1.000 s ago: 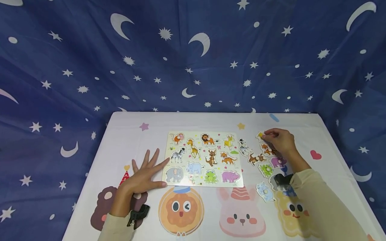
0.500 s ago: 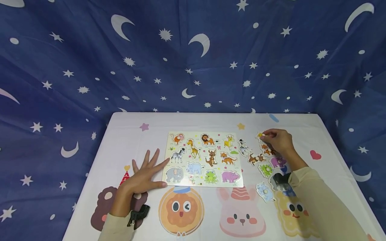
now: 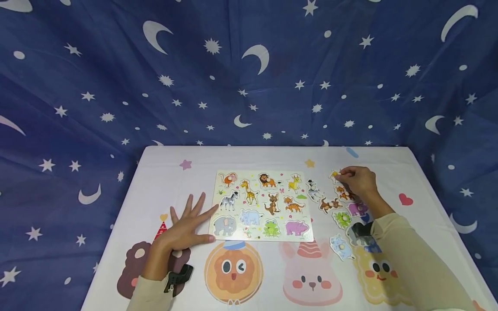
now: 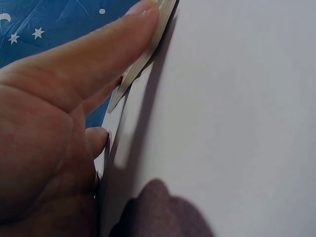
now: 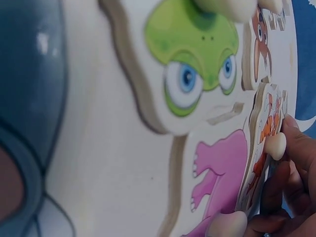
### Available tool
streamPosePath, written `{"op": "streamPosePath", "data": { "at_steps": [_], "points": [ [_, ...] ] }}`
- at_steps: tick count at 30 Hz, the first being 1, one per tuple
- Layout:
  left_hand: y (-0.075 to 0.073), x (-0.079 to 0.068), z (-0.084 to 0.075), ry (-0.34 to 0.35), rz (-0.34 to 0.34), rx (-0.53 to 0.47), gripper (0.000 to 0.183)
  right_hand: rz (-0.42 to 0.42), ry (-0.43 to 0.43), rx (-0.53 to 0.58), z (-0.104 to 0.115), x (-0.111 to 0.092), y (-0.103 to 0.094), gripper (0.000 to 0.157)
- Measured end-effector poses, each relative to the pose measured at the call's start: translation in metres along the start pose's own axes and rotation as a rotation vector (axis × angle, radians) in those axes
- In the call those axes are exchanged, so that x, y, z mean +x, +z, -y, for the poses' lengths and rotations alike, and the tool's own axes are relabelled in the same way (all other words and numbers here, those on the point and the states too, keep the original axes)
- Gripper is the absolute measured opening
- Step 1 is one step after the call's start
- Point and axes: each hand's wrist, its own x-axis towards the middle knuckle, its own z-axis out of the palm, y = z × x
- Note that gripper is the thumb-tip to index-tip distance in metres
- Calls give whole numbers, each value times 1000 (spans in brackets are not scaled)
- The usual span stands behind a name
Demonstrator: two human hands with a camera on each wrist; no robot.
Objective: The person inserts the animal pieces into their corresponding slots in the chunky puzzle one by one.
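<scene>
A white wooden puzzle board (image 3: 241,173) with animal pictures lies mid-table. My left hand (image 3: 187,228) has its fingers spread, with the fingertips and thumb at the board's left edge. In the left wrist view, the thumb (image 4: 98,61) touches the board's edge (image 4: 140,64). Over on the right, my right hand (image 3: 359,181) pinches a small yellow animal puzzle piece (image 3: 333,174), partly hidden by the fingers. Just below that hand lies the tiger piece (image 3: 342,192). The right wrist view shows the fingers past the tiger piece's knob (image 5: 275,146).
Right of the board lie several loose knobbed pieces: zebra (image 3: 313,190), kangaroo (image 3: 330,205), frog (image 3: 342,219), purple hippo (image 3: 357,209), elephant (image 3: 353,236) and light-blue rhino (image 3: 341,247). A patterned white cloth (image 3: 249,157) covers the table; a blue starry curtain (image 3: 218,99) hangs behind.
My right wrist and sleeve have shifted slightly left, while the fingers stay at the yellow piece. The left hand and the board remain in place.
</scene>
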Motion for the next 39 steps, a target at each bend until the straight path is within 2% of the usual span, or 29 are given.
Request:
{"op": "streamPosePath", "data": {
  "at_steps": [6, 12, 19, 27, 33, 39],
  "points": [
    [-1, 1, -2, 6, -6, 3, 91, -19, -42, -29, 1, 0, -1, 26],
    [2, -1, -1, 8, -2, -2, 92, 0, -48, -47, -2, -4, -3, 27],
    [3, 1, -2, 13, -7, 14, 92, 16, -111, -41, 3, -14, -9, 24],
    [2, 2, 1, 0, -11, -6, 93, 102, -275, -46, 21, -20, -10, 23],
    [0, 5, 0, 20, -23, -13, 92, 143, -329, -52, 40, -24, -6, 16],
    [0, -2, -1, 37, -27, -10, 91, 194, -354, -52, 53, -36, 7, 16]
  ]
}}
